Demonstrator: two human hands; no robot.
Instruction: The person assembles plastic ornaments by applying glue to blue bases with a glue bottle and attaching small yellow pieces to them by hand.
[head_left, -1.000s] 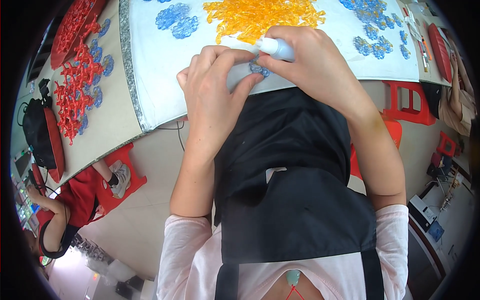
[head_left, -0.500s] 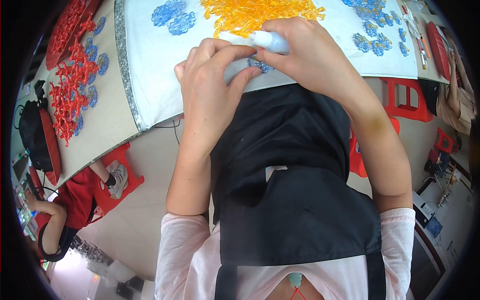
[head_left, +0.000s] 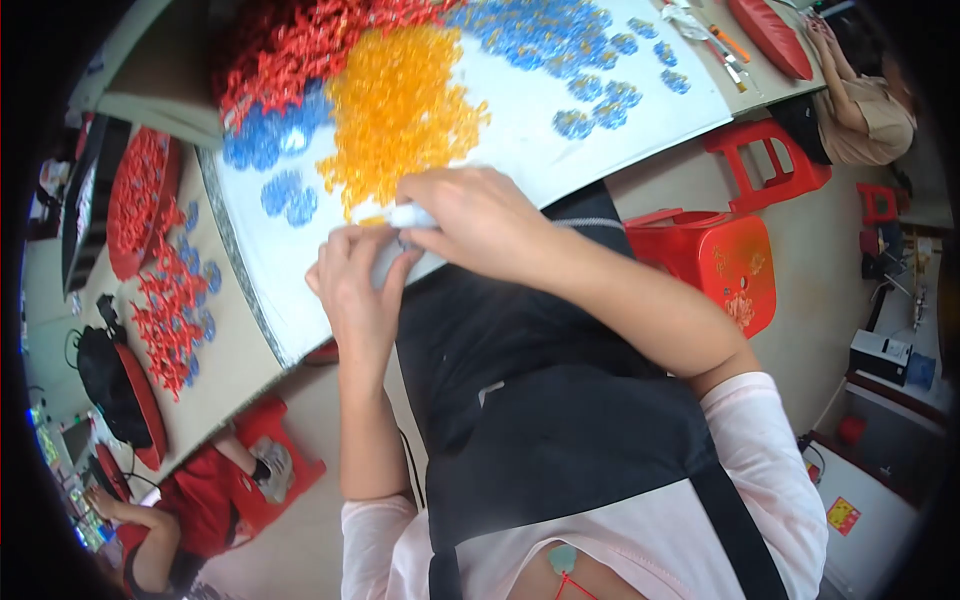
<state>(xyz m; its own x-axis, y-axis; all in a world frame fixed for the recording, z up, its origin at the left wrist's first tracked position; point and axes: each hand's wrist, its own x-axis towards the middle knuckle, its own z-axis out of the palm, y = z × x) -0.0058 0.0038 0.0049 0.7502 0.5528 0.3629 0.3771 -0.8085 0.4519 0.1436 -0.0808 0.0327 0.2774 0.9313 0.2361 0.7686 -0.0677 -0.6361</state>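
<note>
My right hand [head_left: 480,222] is closed around a small white squeeze bottle [head_left: 408,216], its nozzle pointing left above my left fingers. Close by the nozzle lies an orange translucent piece [head_left: 374,220]. My left hand [head_left: 352,272] has thumb and forefinger curled toward each other just below the bottle. A bit of blue shows between the two hands; whatever the left fingertips pinch is mostly hidden. Beyond my hands spreads a heap of orange translucent pieces [head_left: 400,110]. A few blue flower-shaped pieces [head_left: 288,197] lie to the left of it.
Red branching pieces [head_left: 290,55] and many blue flowers [head_left: 540,35] cover the far part of the white-covered table [head_left: 520,165]. A side table on the left bears more red pieces [head_left: 170,315] and a red tray [head_left: 143,205]. A red stool [head_left: 735,270] stands at right; other people sit at both sides.
The view has swung, bringing more of the far table and the right-hand stool into sight. Both hands keep nearly the same pose, with the bottle still in the right one.
</note>
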